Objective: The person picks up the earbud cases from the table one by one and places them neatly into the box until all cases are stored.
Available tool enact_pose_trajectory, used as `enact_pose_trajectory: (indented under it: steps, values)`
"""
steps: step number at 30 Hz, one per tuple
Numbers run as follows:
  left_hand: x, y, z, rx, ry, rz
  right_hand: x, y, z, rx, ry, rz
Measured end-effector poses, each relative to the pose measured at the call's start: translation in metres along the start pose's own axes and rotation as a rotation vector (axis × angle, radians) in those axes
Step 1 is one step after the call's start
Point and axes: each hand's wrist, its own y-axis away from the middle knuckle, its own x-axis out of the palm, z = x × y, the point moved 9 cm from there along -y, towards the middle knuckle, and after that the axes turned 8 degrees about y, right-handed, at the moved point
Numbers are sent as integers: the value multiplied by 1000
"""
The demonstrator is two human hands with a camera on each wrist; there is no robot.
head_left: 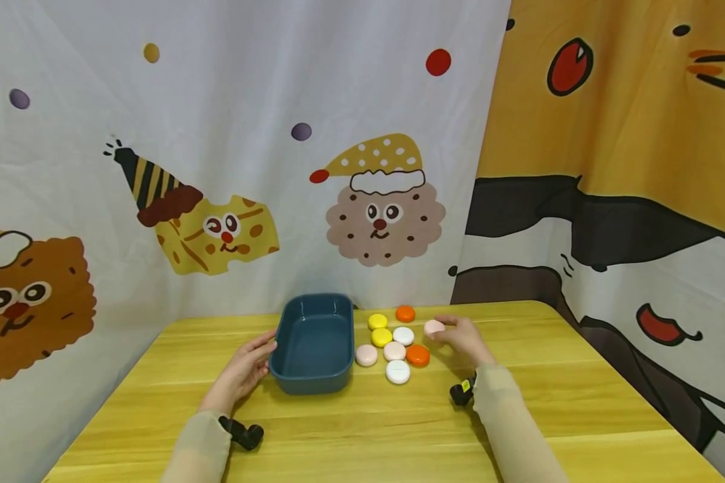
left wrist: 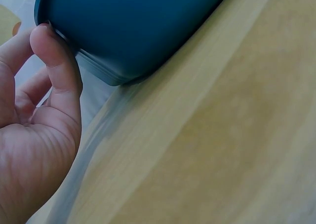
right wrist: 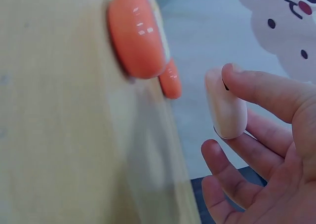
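A dark teal rectangular tray (head_left: 314, 388) sits on the table with nothing inside. My left hand (head_left: 246, 367) pinches its left rim; in the left wrist view the thumb and a finger of the hand (left wrist: 42, 120) meet at the rim of the tray (left wrist: 123, 26). Between thumb and fingers my right hand (head_left: 462, 339) holds a pale pink disc (head_left: 433, 327). The right wrist view shows this disc (right wrist: 227, 108) on edge in the hand (right wrist: 276, 135), off the table. Right of the tray lie several discs: yellow (head_left: 382, 337), orange (head_left: 418, 355), white (head_left: 397, 371) and pink (head_left: 366, 355).
The wooden table (head_left: 338, 443) ends at a light curtain (head_left: 235, 100) printed with cartoon food. To the right hangs an orange, black and white cloth (head_left: 610, 154). Each wrist wears a small black device, such as the left one (head_left: 242, 433).
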Motion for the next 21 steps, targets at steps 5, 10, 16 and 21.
enact_pose_trajectory:
  steps: [5, 10, 16, 21]
  values:
    - [0, 0, 0, 0, -7, 11, -8, 1, 11, -18, 89, -26]
    - [-2, 1, 1, 2, -3, 2, -10, 2, 24, -64, 127, -22]
    - [-1, 1, 1, 3, 14, -1, -11, 5, 35, -101, 156, -22]
    - [0, -1, 0, 1, 19, 4, -10, 7, 44, -112, 166, -40]
